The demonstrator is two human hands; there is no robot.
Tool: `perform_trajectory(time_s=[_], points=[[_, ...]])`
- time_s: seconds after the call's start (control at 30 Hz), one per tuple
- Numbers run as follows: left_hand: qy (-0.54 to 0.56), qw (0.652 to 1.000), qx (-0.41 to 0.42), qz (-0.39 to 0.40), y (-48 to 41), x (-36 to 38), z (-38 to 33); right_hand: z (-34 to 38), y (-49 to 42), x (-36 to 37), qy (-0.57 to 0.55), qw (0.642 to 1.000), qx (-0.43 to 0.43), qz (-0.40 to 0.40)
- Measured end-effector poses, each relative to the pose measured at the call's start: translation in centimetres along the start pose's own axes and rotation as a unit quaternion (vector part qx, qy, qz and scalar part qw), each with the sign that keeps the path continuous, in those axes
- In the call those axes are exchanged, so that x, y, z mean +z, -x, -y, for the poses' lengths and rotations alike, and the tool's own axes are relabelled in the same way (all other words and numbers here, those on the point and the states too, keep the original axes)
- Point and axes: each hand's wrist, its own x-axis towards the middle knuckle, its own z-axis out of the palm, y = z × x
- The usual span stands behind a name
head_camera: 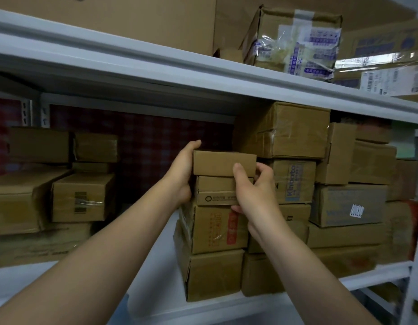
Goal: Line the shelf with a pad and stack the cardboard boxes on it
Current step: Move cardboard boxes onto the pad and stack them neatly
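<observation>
A small plain cardboard box (224,163) is held at the frame's centre, clamped between both hands. Its left end is gripped by the left hand (183,174), with the thumb raised over the top rear edge. Its right end is gripped by the right hand (254,191), with the thumb pressed on the front face and the fingers curled round the corner. The box's lower edge is seen touching or just above a flat logo-printed box (215,198); which of the two cannot be told. That flat box is stacked on a red-labelled box (217,228), under which a larger bottom box (212,275) is set near the front edge of the white shelf surface (156,266). Whether that surface is a pad or bare board cannot be told. At 3 o'clock of the held box, a Kinbato box (293,181) is found just beside it, and at 1 o'clock a large taped carton (283,130) overhangs closely. At 9 o'clock, open room is left as far as a barcode-labelled box (82,198), with a red plaid backdrop (156,146) exposed behind the gap. At 12 o'clock, free space is left up to the underside of the upper shelf rail (156,66).
</observation>
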Motion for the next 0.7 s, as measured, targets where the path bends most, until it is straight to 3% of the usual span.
perform_trajectory(time_s=[0.4, 0.7], points=[[0.156, 0.986, 0.042, -0.033, 2.9, -2.9, -0.3, 2.0, 2.4, 1.8, 0.015, 0.983, -0.177, 0.043], [0.204, 0.972, 0.092, -0.069, 5.5, -6.2, 0.5, 1.1, 5.0, 4.6, -0.059, 0.978, -0.174, 0.102]])
